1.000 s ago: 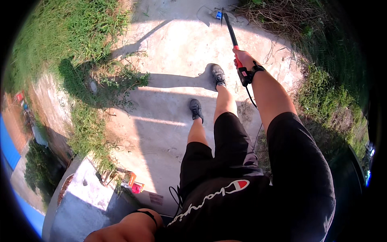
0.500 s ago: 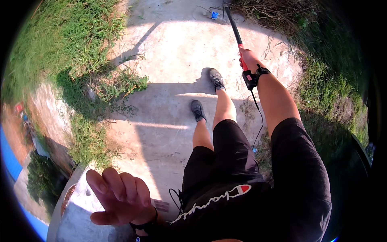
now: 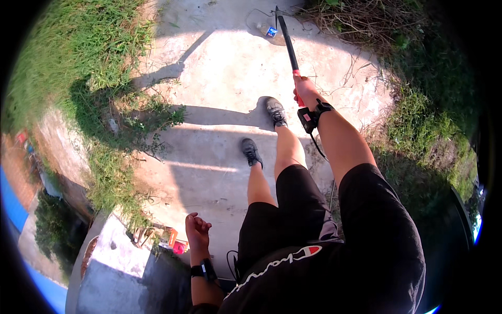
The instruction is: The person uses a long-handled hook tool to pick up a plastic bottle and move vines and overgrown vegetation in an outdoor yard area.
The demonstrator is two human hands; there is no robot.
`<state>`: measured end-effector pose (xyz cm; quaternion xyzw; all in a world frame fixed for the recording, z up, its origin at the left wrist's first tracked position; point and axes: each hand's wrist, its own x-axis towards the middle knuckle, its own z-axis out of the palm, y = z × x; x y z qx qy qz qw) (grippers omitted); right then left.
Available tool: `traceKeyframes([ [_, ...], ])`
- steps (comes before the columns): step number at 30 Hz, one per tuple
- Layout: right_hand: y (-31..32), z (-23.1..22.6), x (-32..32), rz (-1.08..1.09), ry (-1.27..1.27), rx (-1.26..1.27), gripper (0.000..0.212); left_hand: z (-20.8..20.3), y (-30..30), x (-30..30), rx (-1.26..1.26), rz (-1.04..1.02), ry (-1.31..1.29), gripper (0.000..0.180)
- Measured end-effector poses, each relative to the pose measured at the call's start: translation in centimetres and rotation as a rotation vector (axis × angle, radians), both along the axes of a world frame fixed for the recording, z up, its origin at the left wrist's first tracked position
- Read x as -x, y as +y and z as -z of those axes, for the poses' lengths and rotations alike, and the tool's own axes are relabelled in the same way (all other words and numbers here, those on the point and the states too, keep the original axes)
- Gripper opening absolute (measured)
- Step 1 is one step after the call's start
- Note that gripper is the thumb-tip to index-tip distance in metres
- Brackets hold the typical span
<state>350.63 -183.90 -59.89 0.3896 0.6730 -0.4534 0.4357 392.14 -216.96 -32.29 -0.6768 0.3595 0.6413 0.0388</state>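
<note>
My right hand (image 3: 304,90) is wrapped round the red grip of a long-handled tool (image 3: 288,44) with a straight black shaft. At its far end a thin dark part sticks out; I cannot make out its exact form. Just left of that tip, a small blue-and-white packet (image 3: 271,32) lies on the concrete, apart from the tool. My left hand (image 3: 198,231) hangs at the lower middle, beside my shorts. Its fingers are loosely bent and a little apart, with nothing visible in them. Black straps sit on both wrists, the right one with a small box and cable.
A pale concrete path (image 3: 225,68) runs underfoot, with my dark shoes on it. Grass (image 3: 110,47) borders it at left, dry brush (image 3: 361,21) at the far right. A grey concrete block (image 3: 112,277) stands lower left, with orange and pink items (image 3: 172,240) near its corner.
My left hand has dropped away from the camera and rightward, its spread fingers now loosely curled. The right hand and tool have shifted left and slightly nearer, and the tip is still near the packet.
</note>
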Motion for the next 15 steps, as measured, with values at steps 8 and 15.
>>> traceKeyframes([
  [8, 0.5, -1.9, -5.8, -0.542, -0.035, -0.036, 0.045, -0.7, 0.4, 3.0, 0.003, 0.264, 0.158, 0.029],
  [15, -0.4, -2.5, -17.9, -1.023, 0.183, -0.243, 0.039, 0.4, -3.0, -4.7, -0.025, 0.331, 0.170, 0.023],
])
